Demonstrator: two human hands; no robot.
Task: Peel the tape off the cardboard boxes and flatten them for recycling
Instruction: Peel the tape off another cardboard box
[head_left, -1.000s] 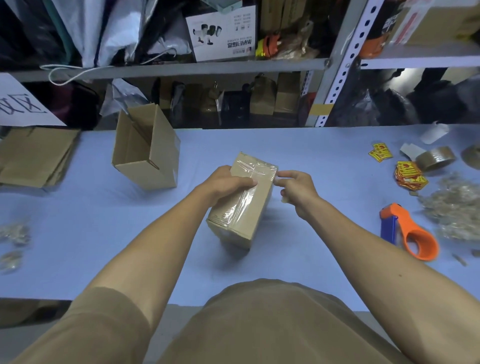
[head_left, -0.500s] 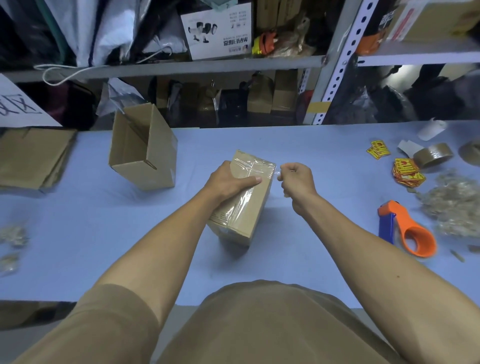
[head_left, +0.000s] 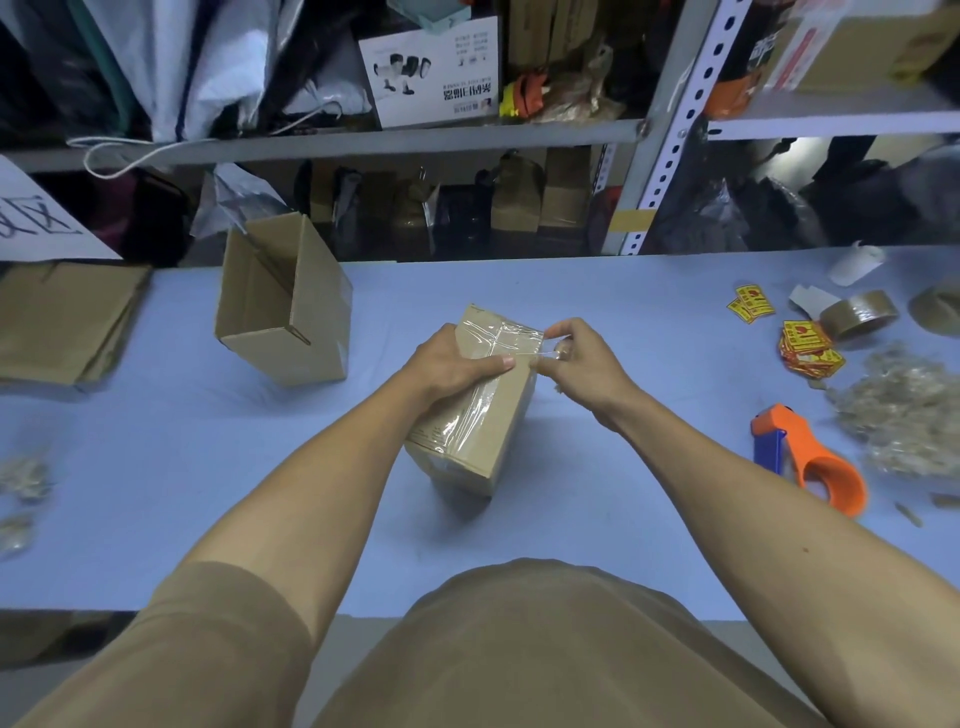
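Already a flattened stack (head_left: 67, 322) lies at the tabletop's (head_left: 156, 467) left edge and an opened box (head_left: 283, 306) stands toward its back. Mid-table, the left hand (head_left: 457, 361) presses down on the sealed box (head_left: 478, 410) while the right hand (head_left: 576, 358) pinches its clear tape (head_left: 543, 349). Against half a second earlier, the strip looks slightly more lifted.

taped box (head_left: 483, 415) stands mid-table (head_left: 156, 467); open box (head_left: 285, 306) behind-left, flattened cardboard (head_left: 62, 317) far left, tape dispenser (head_left: 810, 457) right.
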